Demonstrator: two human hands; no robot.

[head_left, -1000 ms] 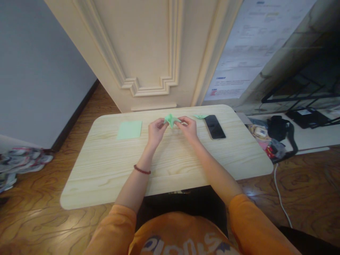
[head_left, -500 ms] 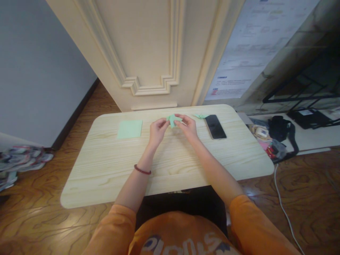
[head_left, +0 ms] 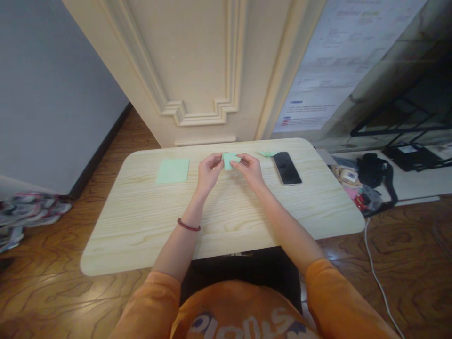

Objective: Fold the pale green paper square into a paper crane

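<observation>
A small folded piece of light green paper (head_left: pixel 229 160) is held between both my hands just above the far middle of the pale wooden table (head_left: pixel 141 221). My left hand (head_left: pixel 208 173) pinches its left side, fingers closed. On the paper's right side my right hand (head_left: pixel 251 170) pinches it the same way. A red bead bracelet sits on my left wrist.
A flat green paper square (head_left: pixel 173 171) lies to the left of my hands. A small folded green paper shape (head_left: pixel 267 154) and a black phone (head_left: pixel 286 167) lie to the right. A cream panelled door stands behind the table. Bags and a cable lie on the floor at right.
The folded paper has changed from a pointed, star-like shape to a flatter, squarer one between my fingers. Both hands have stayed in nearly the same place.
</observation>
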